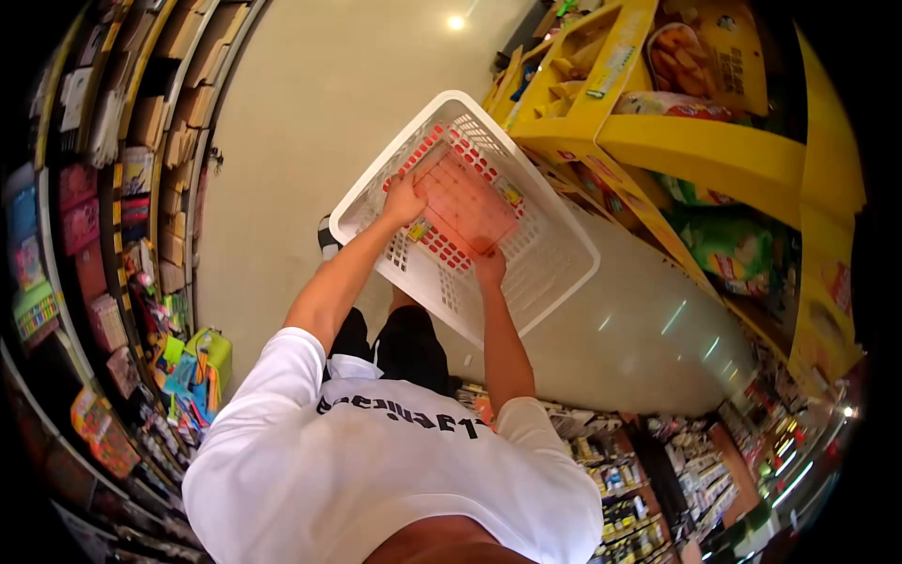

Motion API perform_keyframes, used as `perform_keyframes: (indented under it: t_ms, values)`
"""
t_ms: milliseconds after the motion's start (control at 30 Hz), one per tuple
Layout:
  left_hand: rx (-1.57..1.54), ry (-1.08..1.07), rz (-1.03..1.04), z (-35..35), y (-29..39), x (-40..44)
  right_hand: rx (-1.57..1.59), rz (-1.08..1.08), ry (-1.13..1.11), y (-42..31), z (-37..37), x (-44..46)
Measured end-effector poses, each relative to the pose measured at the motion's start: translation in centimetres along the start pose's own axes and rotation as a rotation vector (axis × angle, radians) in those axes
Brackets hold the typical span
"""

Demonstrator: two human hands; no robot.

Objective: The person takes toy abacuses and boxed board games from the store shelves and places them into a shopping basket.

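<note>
A white perforated plastic basket [564,254] is in front of my body, above the floor. Over its opening is a flat pinkish-red rectangular item [465,202] with a faint grid of lines. My left hand [404,199] grips one edge of this item, its fingers closed round the side. At the opposite lower corner, my right hand [489,268] holds the same item with closed fingers. Red shows through the basket's holes around the item, and small yellow-green labels lie beside it. What supports the basket is hidden.
Shelves [202,94] with envelopes, notebooks and stationery line the left side. A yellow display rack [705,141] with bagged snacks stands at the right, close to the basket. Pale glossy floor [282,141] lies between them. More stocked shelves [611,470] are at the lower right.
</note>
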State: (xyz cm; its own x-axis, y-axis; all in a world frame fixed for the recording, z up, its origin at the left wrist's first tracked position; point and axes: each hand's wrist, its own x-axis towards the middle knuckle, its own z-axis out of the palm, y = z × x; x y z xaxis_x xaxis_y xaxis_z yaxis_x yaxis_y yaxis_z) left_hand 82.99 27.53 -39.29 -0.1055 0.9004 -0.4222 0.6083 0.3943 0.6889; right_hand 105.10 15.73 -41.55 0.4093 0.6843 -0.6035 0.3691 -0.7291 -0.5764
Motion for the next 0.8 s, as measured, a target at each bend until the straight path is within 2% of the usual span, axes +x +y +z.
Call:
perform_keyframes:
  t_ms: [33,100,167,233,267,300,367,433,500,567,667,767,800]
  values:
    - [-0.002,0.021,-0.013,0.2,0.1,-0.1,-0.007,-0.014,-0.019,0.4,-0.2,0.2]
    - [0.019,0.039,0.096,-0.3,0.1,0.0,0.419,0.071,-0.064,0.6,0.1,0.7]
    - [0.082,-0.159,0.191,1.8,-3.7,1.9,0.562,0.050,-0.073,1.9,0.1,1.6]
    - [-0.059,-0.060,0.217,2.7,-2.6,0.9,0.544,-0.032,-0.098,5.5,0.5,3.6]
    - [-0.005,0.013,0.295,2.1,-1.0,0.0,0.606,0.036,-0.067,3.9,0.2,2.9]
    - [0.193,-0.030,0.128,1.2,0.9,-1.2,0.658,0.109,-0.036,2.1,-0.5,2.1]
    - [0.194,-0.115,0.256,2.3,1.1,-0.3,0.645,0.194,-0.091,1.5,-1.4,2.0]
    - [0.133,-0.154,-0.098,-3.4,7.7,-3.1,0.567,0.275,-0.198,0.4,-2.9,1.8]
    - [0.089,-0.145,0.018,-5.7,9.7,-4.3,0.532,0.342,-0.179,-1.0,-4.2,-0.1]
    - [0.095,-0.144,0.070,-5.7,9.7,-5.1,0.611,0.373,-0.341,-0.8,-6.5,-1.3]
    - [0.143,-0.119,0.139,-5.3,9.2,-6.9,0.576,0.352,-0.300,-1.0,-8.8,-4.0]
    - [0.074,-0.108,0.166,-9.9,10.6,-11.2,0.534,0.271,-0.174,-3.6,-11.3,-8.5]
    - [-0.044,-0.060,0.269,-11.0,10.1,-12.5,0.533,0.240,-0.180,-5.4,-11.8,-10.5]
